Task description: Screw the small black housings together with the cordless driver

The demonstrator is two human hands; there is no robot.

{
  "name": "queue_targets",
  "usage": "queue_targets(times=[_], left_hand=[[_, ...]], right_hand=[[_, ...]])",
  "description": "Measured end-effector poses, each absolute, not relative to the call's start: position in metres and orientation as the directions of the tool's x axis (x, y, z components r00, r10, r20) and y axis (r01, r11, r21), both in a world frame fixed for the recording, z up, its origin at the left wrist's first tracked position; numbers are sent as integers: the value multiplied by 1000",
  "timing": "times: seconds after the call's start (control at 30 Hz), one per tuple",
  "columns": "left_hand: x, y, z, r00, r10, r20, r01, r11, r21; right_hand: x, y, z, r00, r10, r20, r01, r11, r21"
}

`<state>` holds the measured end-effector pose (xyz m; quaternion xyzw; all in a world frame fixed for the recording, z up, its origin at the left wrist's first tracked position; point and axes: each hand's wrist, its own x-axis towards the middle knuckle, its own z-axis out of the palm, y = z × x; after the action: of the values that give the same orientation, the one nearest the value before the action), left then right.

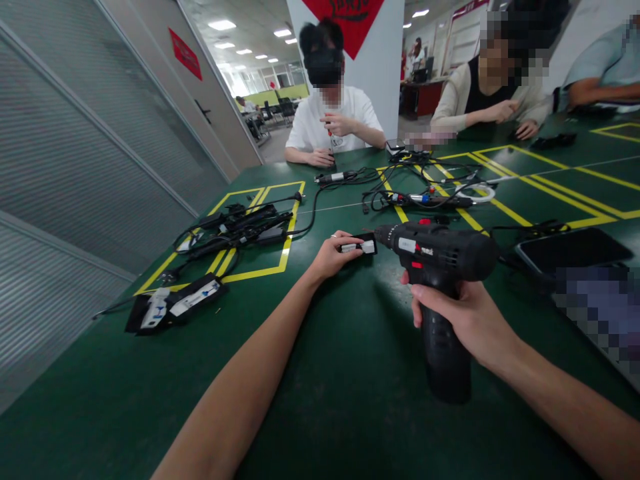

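Observation:
My right hand point(463, 319) is wrapped round the grip of a black cordless drill point(440, 267) with red accents, held level with its chuck pointing left. My left hand point(333, 255) is closed on a small black box with white labels point(361, 245), pressing it on the green table point(320, 373). The drill's tip sits right at the box's right end.
A pile of black adapters and cables point(240, 227) lies inside yellow floor-tape squares at left, with opened black casings point(175, 303) nearer me. More cables and tools point(430, 197) lie further back. A dark tablet point(570, 250) rests at right. Three people sit across the table.

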<state>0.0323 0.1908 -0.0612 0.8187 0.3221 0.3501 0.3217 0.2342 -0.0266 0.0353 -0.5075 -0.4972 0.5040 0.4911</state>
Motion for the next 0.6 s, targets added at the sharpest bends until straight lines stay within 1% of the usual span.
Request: queue_targets(times=[0.2, 0.3, 0.37, 0.5, 0.6], left_hand=[[33, 190, -61, 532, 772, 349, 285, -551, 784], [34, 190, -62, 521, 771, 367, 272, -557, 785], [34, 190, -63, 514, 768, 383, 265, -567, 780], [35, 191, -64, 505, 761, 407, 256, -583, 771], [36, 191, -63, 509, 755, 415, 256, -592, 764]], right_hand=[[235, -34, 44, 12, 999, -35, 85, -36, -996], [235, -38, 46, -15, 998, -60, 135, -58, -989], [234, -41, 45, 0, 998, -65, 167, -64, -984], [230, -46, 43, 49, 998, -46, 144, -53, -988], [229, -46, 43, 44, 995, -84, 139, -90, -986]])
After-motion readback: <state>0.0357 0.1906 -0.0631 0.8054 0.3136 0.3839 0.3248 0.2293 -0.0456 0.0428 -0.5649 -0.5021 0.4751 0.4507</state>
